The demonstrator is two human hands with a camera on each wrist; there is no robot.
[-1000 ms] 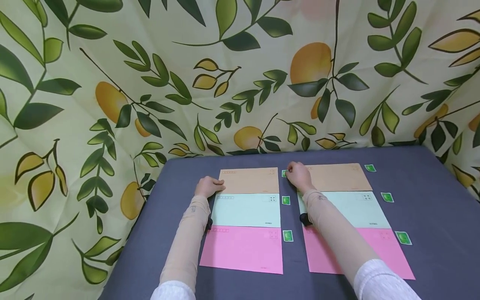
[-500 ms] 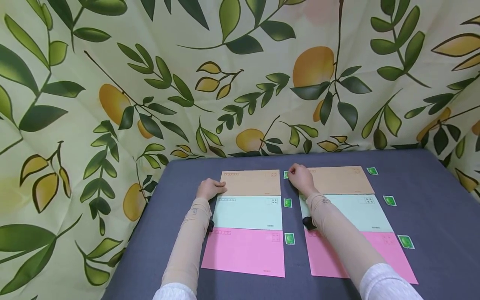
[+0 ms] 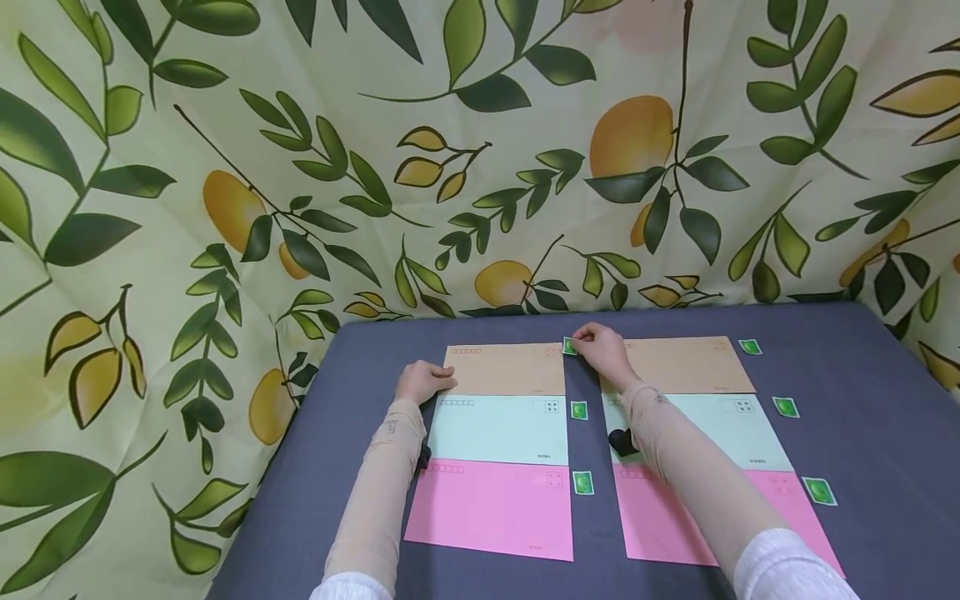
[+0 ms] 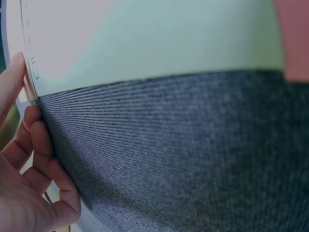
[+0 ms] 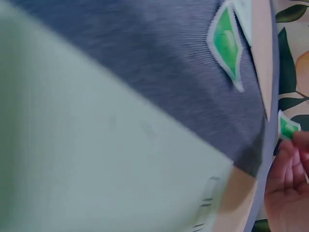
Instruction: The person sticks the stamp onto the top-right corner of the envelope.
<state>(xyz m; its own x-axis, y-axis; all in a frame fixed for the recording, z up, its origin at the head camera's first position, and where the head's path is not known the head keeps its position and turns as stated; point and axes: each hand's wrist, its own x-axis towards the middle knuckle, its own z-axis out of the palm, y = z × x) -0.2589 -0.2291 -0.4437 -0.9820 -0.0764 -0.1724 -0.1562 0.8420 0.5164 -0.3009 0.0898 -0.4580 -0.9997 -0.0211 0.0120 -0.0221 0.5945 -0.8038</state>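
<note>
My right hand (image 3: 602, 350) pinches a small green stamp (image 3: 569, 346) with a white border between thumb and fingertips, at the upper right corner of the left tan envelope (image 3: 502, 371). In the right wrist view that stamp (image 5: 288, 126) shows raised in the fingers. At this envelope's left edge, my left hand (image 3: 423, 382) grips it, thumb on top and the other fingers curled at the edge. Below it lie a mint envelope (image 3: 495, 429) and a pink envelope (image 3: 487, 510), edge to edge. Printed squares mark their upper right corners.
A second column has a tan (image 3: 682, 364), a mint (image 3: 720, 425) and a pink envelope (image 3: 780, 517), partly under my right arm. Green stamps (image 3: 579, 410) lie between the columns, and others (image 3: 750, 347) lie to the right. A leaf-print cloth (image 3: 420, 208) hangs behind the grey-blue table (image 3: 885, 417).
My right hand has lifted the top stamp off the table and brought it slightly left, to the tan envelope's corner. The left hand stays at the left edge. The head view has shifted a little.
</note>
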